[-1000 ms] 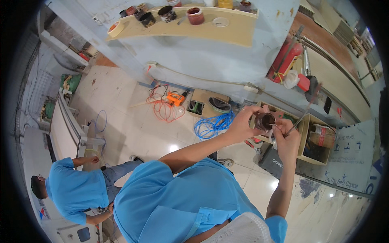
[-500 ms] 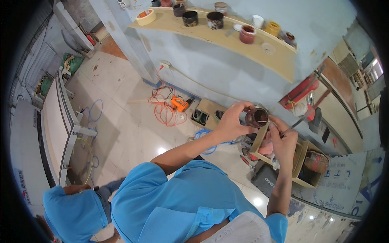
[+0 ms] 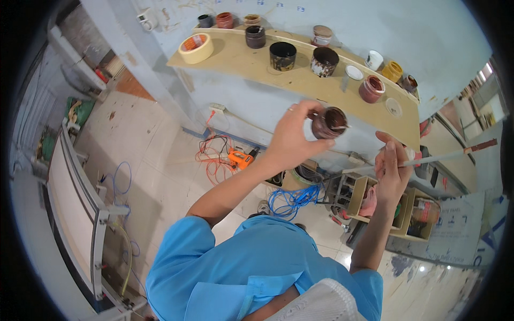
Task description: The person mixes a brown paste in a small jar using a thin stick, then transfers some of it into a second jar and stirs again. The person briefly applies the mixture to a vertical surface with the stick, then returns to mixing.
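Observation:
My left hand (image 3: pixel 292 139) is wrapped around a small jar (image 3: pixel 321 129) with dark red-brown paint inside and on its walls. The jar is tilted so its mouth shows, and a short thin light piece lies at its rim. To the right, apart from the jar, my right hand (image 3: pixel 392 168) pinches a long thin grey strip (image 3: pixel 439 158) with a red-brown far end. The strip points out to the right, nearly level. Ahead of both hands runs a beige wall shelf (image 3: pixel 225 51), carrying a red-brown paint jar (image 3: pixel 371 89) and dark-stained pots (image 3: pixel 282 56).
A tape roll (image 3: pixel 196 49), a yellow pot (image 3: pixel 392 70) and a white cup (image 3: pixel 373 59) stand on the shelf. Below are an orange heat gun (image 3: pixel 241 159), a coiled blue hose (image 3: pixel 294 200) and wooden boxes (image 3: pixel 420 216). A framed panel stands at left (image 3: pixel 69 208).
My hands have moved apart and nearer the shelf. The strip has swung from slanting upward to almost level. The view has shifted, and the co-worker at lower left is out of sight.

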Action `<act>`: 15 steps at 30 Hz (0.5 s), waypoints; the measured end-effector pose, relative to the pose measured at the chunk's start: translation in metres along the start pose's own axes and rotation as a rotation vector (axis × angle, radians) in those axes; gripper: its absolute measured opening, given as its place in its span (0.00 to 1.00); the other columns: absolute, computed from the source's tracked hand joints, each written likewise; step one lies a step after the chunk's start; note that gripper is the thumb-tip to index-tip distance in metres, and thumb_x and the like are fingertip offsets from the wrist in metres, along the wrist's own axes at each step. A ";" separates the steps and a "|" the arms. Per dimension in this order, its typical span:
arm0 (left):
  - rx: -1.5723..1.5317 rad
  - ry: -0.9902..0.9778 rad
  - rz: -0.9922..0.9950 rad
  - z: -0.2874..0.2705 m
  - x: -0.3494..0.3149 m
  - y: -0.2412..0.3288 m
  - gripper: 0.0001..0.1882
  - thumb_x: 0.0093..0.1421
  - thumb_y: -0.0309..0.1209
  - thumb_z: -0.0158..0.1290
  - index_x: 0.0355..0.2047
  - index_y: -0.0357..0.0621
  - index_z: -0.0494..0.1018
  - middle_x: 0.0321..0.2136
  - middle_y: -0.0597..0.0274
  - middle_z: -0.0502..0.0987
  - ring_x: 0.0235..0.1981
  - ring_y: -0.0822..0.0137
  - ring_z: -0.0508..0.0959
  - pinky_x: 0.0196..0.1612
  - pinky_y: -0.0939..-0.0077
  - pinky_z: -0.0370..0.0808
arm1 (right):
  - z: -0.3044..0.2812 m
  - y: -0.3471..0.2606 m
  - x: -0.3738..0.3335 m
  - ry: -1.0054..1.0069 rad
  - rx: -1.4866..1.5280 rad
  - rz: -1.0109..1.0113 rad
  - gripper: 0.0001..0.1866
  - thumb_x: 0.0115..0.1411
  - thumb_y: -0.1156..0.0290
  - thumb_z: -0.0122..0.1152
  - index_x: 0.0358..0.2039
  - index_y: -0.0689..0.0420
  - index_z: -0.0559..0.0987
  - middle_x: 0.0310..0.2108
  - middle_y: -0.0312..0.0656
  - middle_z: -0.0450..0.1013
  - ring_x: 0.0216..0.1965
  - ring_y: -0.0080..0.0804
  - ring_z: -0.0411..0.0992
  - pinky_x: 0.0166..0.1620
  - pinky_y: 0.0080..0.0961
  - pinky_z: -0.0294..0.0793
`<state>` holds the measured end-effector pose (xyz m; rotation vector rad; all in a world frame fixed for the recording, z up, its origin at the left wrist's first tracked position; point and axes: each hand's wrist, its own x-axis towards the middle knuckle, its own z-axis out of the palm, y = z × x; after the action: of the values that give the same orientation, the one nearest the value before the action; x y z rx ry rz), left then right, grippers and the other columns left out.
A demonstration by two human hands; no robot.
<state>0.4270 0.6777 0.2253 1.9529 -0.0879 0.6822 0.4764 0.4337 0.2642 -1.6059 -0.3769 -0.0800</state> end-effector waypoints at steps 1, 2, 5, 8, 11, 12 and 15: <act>-0.007 -0.001 -0.024 -0.007 0.005 -0.004 0.36 0.49 0.33 0.75 0.56 0.42 0.71 0.49 0.55 0.79 0.53 0.59 0.78 0.62 0.63 0.71 | 0.004 0.000 0.003 -0.009 0.028 -0.008 0.21 0.77 0.58 0.57 0.52 0.65 0.84 0.19 0.26 0.65 0.21 0.11 0.59 0.25 0.14 0.52; 0.005 0.011 -0.015 -0.013 0.007 -0.008 0.37 0.49 0.34 0.75 0.56 0.42 0.71 0.49 0.56 0.79 0.52 0.60 0.78 0.62 0.63 0.71 | 0.007 0.000 0.006 -0.007 0.045 -0.011 0.22 0.77 0.57 0.56 0.51 0.65 0.84 0.19 0.26 0.65 0.22 0.11 0.59 0.24 0.14 0.51; 0.045 0.034 -0.025 -0.027 0.014 -0.016 0.37 0.49 0.34 0.75 0.57 0.41 0.70 0.48 0.57 0.79 0.51 0.62 0.77 0.60 0.65 0.71 | 0.011 0.001 0.009 0.022 0.084 0.013 0.23 0.78 0.56 0.54 0.49 0.65 0.85 0.19 0.26 0.65 0.21 0.11 0.59 0.24 0.14 0.51; 0.077 0.066 -0.008 -0.034 0.026 -0.021 0.35 0.48 0.32 0.75 0.54 0.41 0.71 0.47 0.53 0.79 0.50 0.54 0.79 0.55 0.60 0.75 | 0.012 0.005 0.011 0.053 0.106 0.011 0.22 0.78 0.57 0.53 0.47 0.66 0.85 0.19 0.27 0.66 0.21 0.11 0.59 0.23 0.13 0.51; 0.107 0.070 -0.006 -0.040 0.039 -0.023 0.36 0.49 0.32 0.74 0.57 0.41 0.71 0.50 0.56 0.80 0.51 0.60 0.79 0.57 0.63 0.73 | 0.011 0.012 0.016 0.122 0.159 -0.015 0.22 0.78 0.58 0.53 0.45 0.66 0.84 0.19 0.29 0.68 0.20 0.12 0.60 0.21 0.13 0.50; 0.119 0.065 -0.026 -0.041 0.042 -0.023 0.37 0.50 0.32 0.74 0.58 0.41 0.70 0.51 0.57 0.80 0.52 0.63 0.79 0.58 0.64 0.71 | 0.010 0.014 0.019 0.155 0.171 -0.015 0.23 0.78 0.58 0.52 0.45 0.66 0.84 0.19 0.30 0.69 0.19 0.12 0.60 0.21 0.13 0.50; 0.084 0.084 0.045 -0.039 0.050 -0.023 0.36 0.50 0.29 0.74 0.58 0.42 0.71 0.54 0.57 0.81 0.54 0.63 0.79 0.59 0.64 0.71 | 0.002 0.018 0.029 0.144 0.133 -0.029 0.24 0.78 0.57 0.51 0.44 0.67 0.84 0.19 0.32 0.71 0.17 0.12 0.59 0.19 0.13 0.48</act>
<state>0.4608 0.7332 0.2442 2.0044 -0.0527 0.8088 0.5082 0.4407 0.2543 -1.4542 -0.2874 -0.1882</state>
